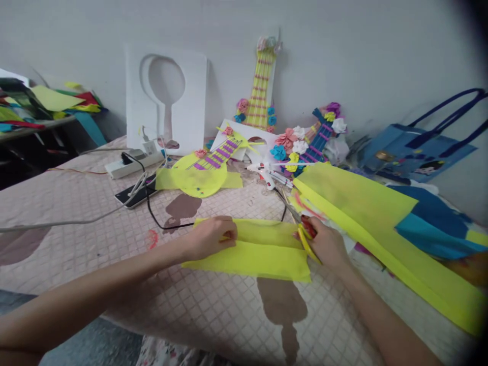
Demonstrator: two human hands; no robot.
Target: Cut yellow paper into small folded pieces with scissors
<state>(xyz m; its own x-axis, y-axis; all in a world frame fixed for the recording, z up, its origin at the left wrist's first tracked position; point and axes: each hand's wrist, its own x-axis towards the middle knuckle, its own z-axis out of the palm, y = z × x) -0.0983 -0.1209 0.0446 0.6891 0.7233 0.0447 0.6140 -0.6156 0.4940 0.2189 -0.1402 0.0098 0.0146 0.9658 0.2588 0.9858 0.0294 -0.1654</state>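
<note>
Yellow sheet (251, 251) lies flat near the middle of the quilted table (76, 223). The left hand (211, 236) presses down on its left edge, fingers curled. The right hand (324, 244) grips scissors (305, 234) at the sheet's right edge. Yellow paper guitars (213, 170) lie farther back.

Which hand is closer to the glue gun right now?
Right. The right hand, holding scissors, sits just below the glue gun; the left hand is farther off, lower left.
</note>
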